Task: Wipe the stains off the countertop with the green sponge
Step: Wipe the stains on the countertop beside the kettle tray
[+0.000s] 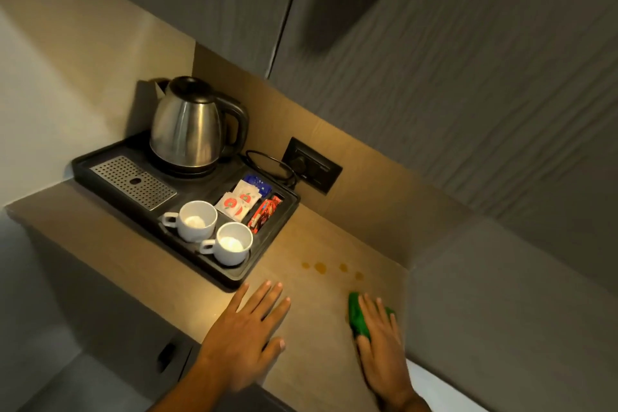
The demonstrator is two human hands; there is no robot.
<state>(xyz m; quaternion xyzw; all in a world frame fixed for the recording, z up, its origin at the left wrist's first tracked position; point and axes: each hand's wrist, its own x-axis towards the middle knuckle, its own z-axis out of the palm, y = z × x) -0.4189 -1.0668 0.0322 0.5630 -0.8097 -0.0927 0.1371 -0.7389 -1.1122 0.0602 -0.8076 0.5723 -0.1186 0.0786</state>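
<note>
Several small brown stains [321,266] dot the beige countertop [311,318], in a loose row just right of the black tray. The green sponge [357,316] lies on the counter below the rightmost stain. My right hand [381,341] presses flat on top of the sponge, fingers covering most of it. My left hand [247,328] rests palm down on the counter near the tray's front corner, fingers spread, holding nothing.
A black tray [234,279] at the left holds a steel kettle [187,130], two white cups [197,219], sachets [239,202] and a drip grille. A wall socket [312,165] with a cord sits behind. Grey cabinet doors hang above; a side wall [501,294] bounds the counter at right.
</note>
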